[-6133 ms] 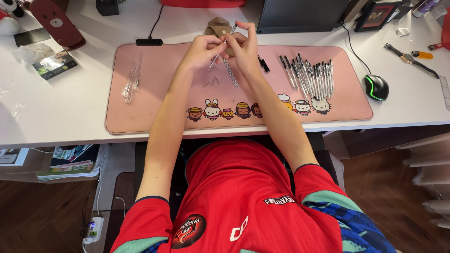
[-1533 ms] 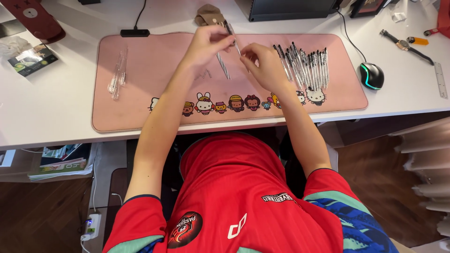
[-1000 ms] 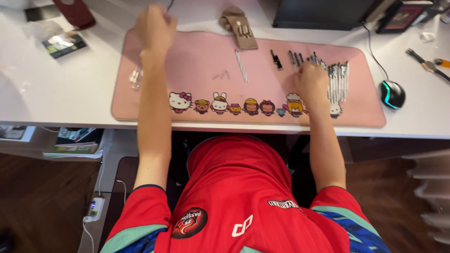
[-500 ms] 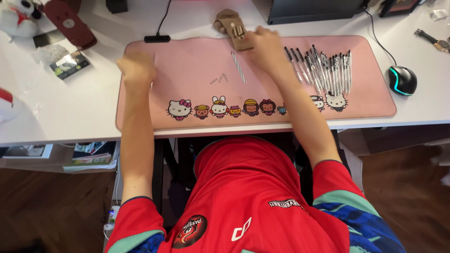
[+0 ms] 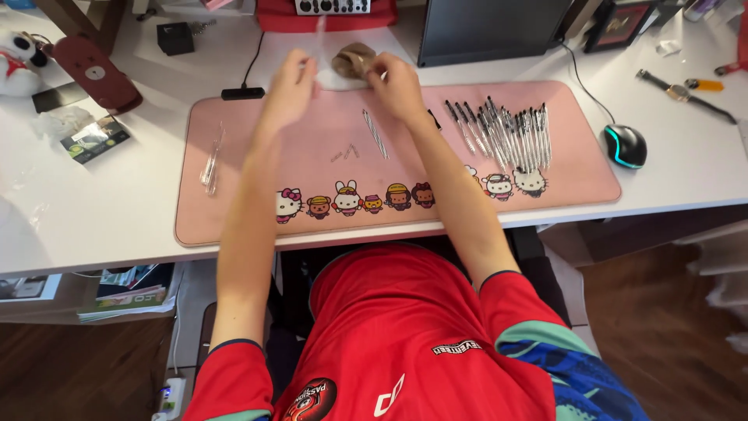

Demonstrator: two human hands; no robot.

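My left hand (image 5: 290, 87) is raised over the far edge of the pink desk mat (image 5: 234, 210), blurred, pinching a clear pen barrel (image 5: 319, 31) that points up. My right hand (image 5: 397, 82) is close beside it with its fingers curled; what it holds is hidden. Between the hands lies a small brown pouch (image 5: 352, 58). Thin metal refills (image 5: 375, 132) and tiny springs (image 5: 343, 152) lie on the mat below my hands. More clear barrels (image 5: 210, 160) rest at the mat's left side. A row of several assembled pens (image 5: 506, 136) lies at its right.
A black mouse (image 5: 625, 145) sits right of the mat, with a wristwatch (image 5: 678, 90) behind it. A dark monitor (image 5: 491, 31) stands at the back, a black cable plug (image 5: 241, 93) by the mat's far left corner, and a red case (image 5: 97, 74) and small packets (image 5: 93, 139) at left.
My left hand left the clear barrels at the mat's left and rose to the middle with one barrel. My right hand shifted slightly left to meet it.
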